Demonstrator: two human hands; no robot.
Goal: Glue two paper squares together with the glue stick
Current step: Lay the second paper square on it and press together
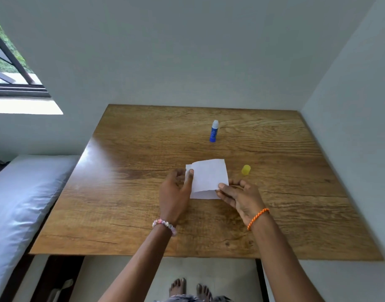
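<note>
White paper squares (209, 178), a blue glue stick (214, 132) with a white tip, a yellow cap (245, 170), brown wood-grain surface (143, 149).

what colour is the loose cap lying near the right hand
Yellow. The cap lies on the wooden table, seen in the head view.

Both your arms reach forward from the bottom edge, forearms bare. Your left hand (176, 190) is back-up, fingers curled, thumb (189, 177) stretched forward and pressed down flat. Beaded bracelet (164, 225) on the left wrist. Your right hand (239, 196) is angled inward, rolled partly onto its side, fingers extended and close together, with the thumb tip and the fingertips pinched. Orange cord bracelet (258, 217) on the right wrist. Hands are near each other, not touching. Your bare feet (190, 289) show below, between the arms.
</note>
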